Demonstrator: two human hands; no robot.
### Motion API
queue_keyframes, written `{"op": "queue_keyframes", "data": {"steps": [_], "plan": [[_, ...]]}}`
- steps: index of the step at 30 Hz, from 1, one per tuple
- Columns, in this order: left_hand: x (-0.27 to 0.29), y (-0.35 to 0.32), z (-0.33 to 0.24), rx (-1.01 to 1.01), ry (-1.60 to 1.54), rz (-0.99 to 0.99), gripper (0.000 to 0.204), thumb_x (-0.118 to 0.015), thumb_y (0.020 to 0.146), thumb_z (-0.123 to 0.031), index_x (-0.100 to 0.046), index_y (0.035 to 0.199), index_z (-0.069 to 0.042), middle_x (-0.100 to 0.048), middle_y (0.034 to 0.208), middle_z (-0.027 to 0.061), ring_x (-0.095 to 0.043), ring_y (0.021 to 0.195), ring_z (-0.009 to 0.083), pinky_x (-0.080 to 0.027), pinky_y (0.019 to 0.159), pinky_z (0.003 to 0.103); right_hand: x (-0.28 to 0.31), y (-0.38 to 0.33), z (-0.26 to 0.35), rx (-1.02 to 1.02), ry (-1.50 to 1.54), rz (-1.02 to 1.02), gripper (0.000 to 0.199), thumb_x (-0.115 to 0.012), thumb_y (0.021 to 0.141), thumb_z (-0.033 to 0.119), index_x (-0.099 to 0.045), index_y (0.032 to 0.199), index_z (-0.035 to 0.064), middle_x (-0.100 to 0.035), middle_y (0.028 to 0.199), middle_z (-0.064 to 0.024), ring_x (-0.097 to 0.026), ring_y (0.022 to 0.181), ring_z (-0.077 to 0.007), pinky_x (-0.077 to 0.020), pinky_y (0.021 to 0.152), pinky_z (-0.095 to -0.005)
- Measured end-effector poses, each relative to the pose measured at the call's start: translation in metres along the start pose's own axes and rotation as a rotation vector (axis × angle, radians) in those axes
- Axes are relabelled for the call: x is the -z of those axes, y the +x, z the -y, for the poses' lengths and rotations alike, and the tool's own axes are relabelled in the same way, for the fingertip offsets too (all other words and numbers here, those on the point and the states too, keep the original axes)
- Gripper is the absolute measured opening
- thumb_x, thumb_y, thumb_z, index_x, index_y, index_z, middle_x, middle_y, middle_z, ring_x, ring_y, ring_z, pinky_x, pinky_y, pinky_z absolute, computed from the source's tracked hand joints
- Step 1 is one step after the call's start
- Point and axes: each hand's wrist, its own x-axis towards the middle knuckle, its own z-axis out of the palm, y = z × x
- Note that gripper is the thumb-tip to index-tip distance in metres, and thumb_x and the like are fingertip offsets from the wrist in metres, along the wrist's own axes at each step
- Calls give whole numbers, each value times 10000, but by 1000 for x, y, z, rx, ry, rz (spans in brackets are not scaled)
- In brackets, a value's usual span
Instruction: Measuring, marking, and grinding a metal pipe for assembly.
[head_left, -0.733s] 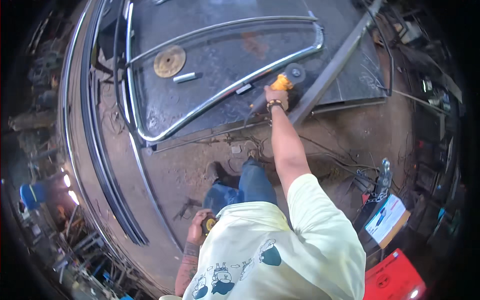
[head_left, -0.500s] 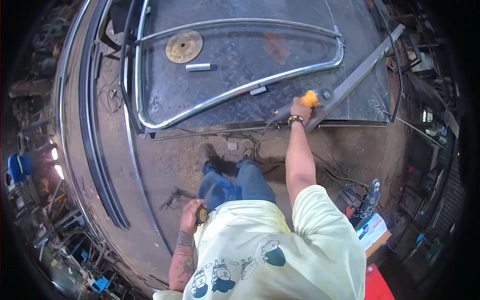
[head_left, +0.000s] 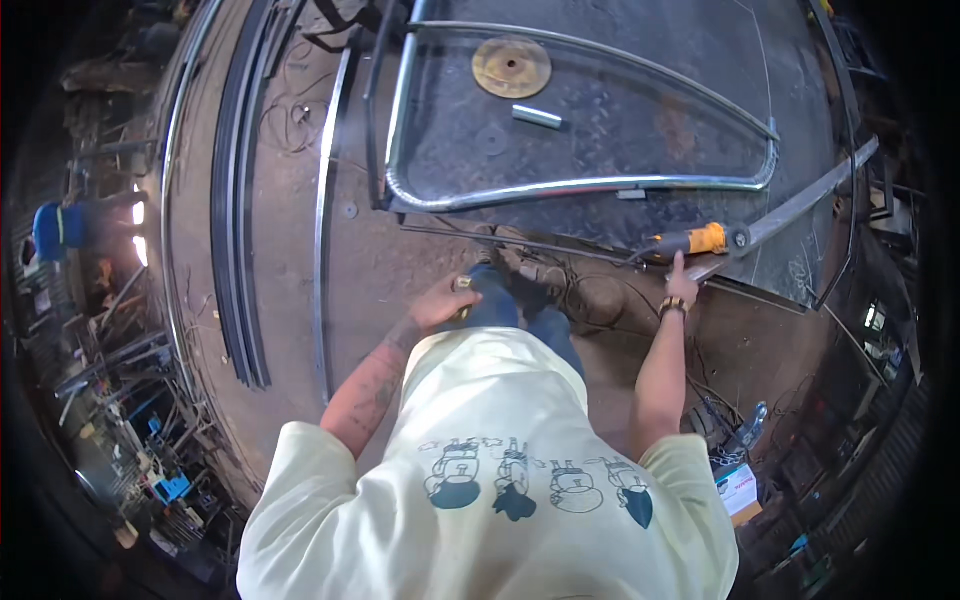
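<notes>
My left hand [head_left: 445, 303] is closed on a small yellow-and-black tape measure [head_left: 464, 290] in front of my thigh. An orange-and-black angle grinder [head_left: 700, 240] lies near the front edge of the dark steel table [head_left: 600, 222]. At the grinder's near side is my right hand [head_left: 681, 287], one finger stretched up toward it and the rest partly hidden. The near end of a long grey metal bar [head_left: 775, 222] reaches that hand. Farther back, a bent shiny tube frame [head_left: 560, 187] rests on the table.
Inside the frame lie a worn round disc [head_left: 512, 68] and a short tube piece [head_left: 537, 117]. Long dark metal lengths [head_left: 240, 200] and a shiny tube [head_left: 325, 230] run along the floor at left. Cables [head_left: 600, 300] trail below the table edge. A box [head_left: 738, 492] stands at lower right.
My right hand has come off the grinder's orange part to its near side. The left hand with the tape measure has moved forward. The whole view has turned and shifted.
</notes>
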Motion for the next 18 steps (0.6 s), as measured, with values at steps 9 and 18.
{"op": "queue_keyframes", "data": {"steps": [9, 18], "plan": [[98, 55, 61, 349, 862, -201, 631, -627, 779, -579, -690, 1134, -61, -640, 1221, 187, -625, 1121, 325, -490, 925, 426, -100, -120, -250, 837, -881, -219, 356, -407, 955, 285, -703, 1065, 119, -658, 1139, -207, -662, 1044, -298, -538, 839, -403], [192, 78, 246, -8, 1012, 387, 321, -570, 782, -324, -728, 869, -58, -700, 884, 200, -674, 827, 319, -521, 770, 439, -13, -147, -76, 375, -181, 420, 441, -629, 841, 396, -695, 991, -13, -672, 1018, -251, -637, 944, -409, -490, 833, -452]]}}
